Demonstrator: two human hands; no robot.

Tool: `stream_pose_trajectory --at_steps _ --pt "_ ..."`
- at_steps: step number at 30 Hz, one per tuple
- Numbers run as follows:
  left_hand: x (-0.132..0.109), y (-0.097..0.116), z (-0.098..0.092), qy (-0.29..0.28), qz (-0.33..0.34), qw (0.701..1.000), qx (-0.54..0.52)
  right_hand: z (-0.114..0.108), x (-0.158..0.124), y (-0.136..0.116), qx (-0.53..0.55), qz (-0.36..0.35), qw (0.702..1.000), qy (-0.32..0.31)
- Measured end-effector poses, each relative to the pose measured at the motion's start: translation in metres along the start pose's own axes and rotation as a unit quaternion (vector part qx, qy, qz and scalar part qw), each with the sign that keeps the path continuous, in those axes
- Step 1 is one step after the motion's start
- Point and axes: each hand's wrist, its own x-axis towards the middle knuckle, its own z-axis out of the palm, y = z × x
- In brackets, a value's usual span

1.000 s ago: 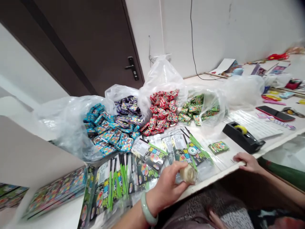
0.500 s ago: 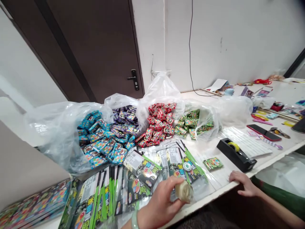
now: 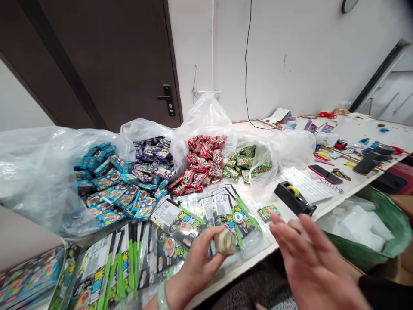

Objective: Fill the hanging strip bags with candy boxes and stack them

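My left hand [image 3: 201, 260], with a pale green bangle at the wrist, grips a small, yellowish, jar-like object [image 3: 225, 241] between thumb and fingers. Its exact kind is unclear. Under it lie flat black-and-green printed plastic pouches [image 3: 172, 247], with a small round white disc [image 3: 238, 218] on one. My right hand [image 3: 311, 258] is raised near the camera at the table's front edge, fingers stretched out and blurred, nothing seen in it. Other fingers show partly behind it; whose they are I cannot tell. A small green packet [image 3: 269, 212] lies just beyond.
Clear plastic bags spill blue packets [image 3: 111, 191], purple packets [image 3: 153, 153], red packets [image 3: 204, 159] and green packets [image 3: 241, 161]. A black tape dispenser [image 3: 293, 198], a paper sheet [image 3: 305, 185] and a phone [image 3: 325, 174] sit rightward. A green sack [image 3: 400, 228] stands below the edge.
The camera view has turned rightward. A large open hand has come up in front at the right, where a smaller-looking hand rested on the table edge. My left hand still holds the jar-like object.
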Motion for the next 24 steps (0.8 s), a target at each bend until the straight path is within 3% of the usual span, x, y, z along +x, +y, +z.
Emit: stream_pose_trajectory --at_steps 2,4,8,13,19,24 --pt "-0.001 -0.004 0.0 0.03 -0.052 0.997 -0.047 0.038 0.0 -0.027 0.085 0.04 0.989 0.112" --pt "0.0 -0.006 -0.001 0.044 -0.117 0.986 -0.108 0.066 0.012 -0.037 0.073 0.072 0.979 0.175" --pt "0.008 -0.006 -0.004 0.051 -0.235 0.941 -0.24 0.086 0.043 -0.016 -0.13 0.049 0.984 0.109" --pt "0.015 -0.003 -0.004 0.045 -0.285 0.901 -0.323 0.089 0.06 0.01 -0.318 0.077 0.942 0.071" --pt "0.014 -0.007 -0.002 0.0 -0.29 0.897 -0.334 0.089 0.066 0.02 -0.374 0.073 0.923 0.045" --pt "0.014 -0.012 0.001 -0.031 -0.287 0.9 -0.328 0.094 0.069 0.024 -0.33 0.071 0.94 0.049"
